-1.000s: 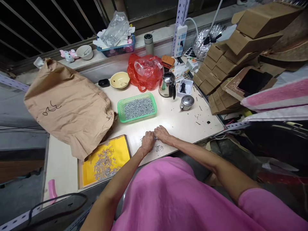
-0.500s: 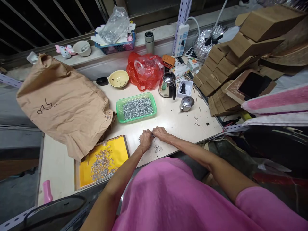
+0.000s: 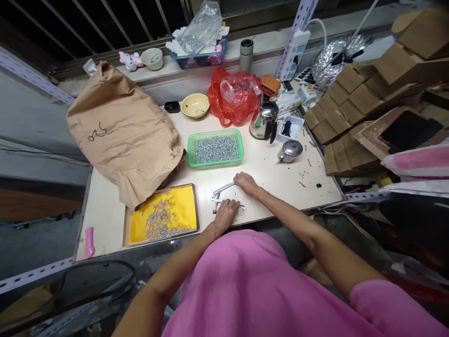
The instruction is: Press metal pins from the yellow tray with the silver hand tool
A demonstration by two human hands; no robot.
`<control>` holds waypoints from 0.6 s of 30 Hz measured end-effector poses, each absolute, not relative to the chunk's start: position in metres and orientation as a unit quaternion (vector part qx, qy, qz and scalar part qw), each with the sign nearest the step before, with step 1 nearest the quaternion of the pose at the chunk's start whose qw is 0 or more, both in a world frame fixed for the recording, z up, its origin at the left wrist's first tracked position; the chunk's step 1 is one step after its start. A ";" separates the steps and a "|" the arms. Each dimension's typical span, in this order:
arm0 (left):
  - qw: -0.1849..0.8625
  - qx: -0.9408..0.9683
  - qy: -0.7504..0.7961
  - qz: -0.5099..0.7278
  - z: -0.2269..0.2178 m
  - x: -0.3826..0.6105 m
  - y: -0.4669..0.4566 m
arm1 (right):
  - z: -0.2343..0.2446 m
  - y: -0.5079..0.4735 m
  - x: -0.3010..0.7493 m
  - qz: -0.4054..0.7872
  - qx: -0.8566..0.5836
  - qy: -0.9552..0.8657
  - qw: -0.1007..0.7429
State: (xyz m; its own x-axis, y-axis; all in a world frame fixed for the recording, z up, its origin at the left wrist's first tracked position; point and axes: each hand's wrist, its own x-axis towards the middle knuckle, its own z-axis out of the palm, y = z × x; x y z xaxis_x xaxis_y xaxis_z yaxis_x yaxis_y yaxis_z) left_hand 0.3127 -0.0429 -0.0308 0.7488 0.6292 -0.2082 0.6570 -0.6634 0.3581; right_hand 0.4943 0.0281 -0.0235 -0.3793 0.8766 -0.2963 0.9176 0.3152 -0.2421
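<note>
1. Silvery metal strip: thin, stiff and shiny, it lies on the pale surface just in front of the green basket. Its long axis slants from low left to high right.
2. My right hand is at the strip's right end, in front of the basket's right corner. The fingertips are pinched closed on that end, so this hand is the nearer one to it.
3. My left hand is further from the basket, towards my body, just below the strip's left end. It rests palm down with curled fingers. I cannot tell whether it grips anything.
4. A few small metal bits lie between my left hand and the strip's left end, touching or nearly so.
5. The basket is a plastic mesh rectangle filled with short steel pins.
6. Left of the basket slumps a creased brown paper sack. In front of that is a flat yellow tray with more pins scattered on it.
7. Right of the basket stands a polished steel kettle.
</note>
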 end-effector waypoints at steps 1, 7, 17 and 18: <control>0.215 0.911 0.351 -0.026 -0.032 0.311 -0.045 | -0.024 0.034 0.493 -0.179 0.553 0.812 0.061; 0.285 0.905 0.314 0.027 -0.027 0.287 -0.055 | -0.012 0.029 0.465 -0.119 0.507 0.852 0.063; 0.225 0.754 0.612 0.080 -0.001 0.158 -0.069 | -0.028 -0.006 0.397 -0.129 0.254 0.958 0.010; 0.204 0.723 0.655 0.077 0.001 0.143 -0.065 | -0.030 -0.007 0.395 -0.126 0.256 0.958 0.012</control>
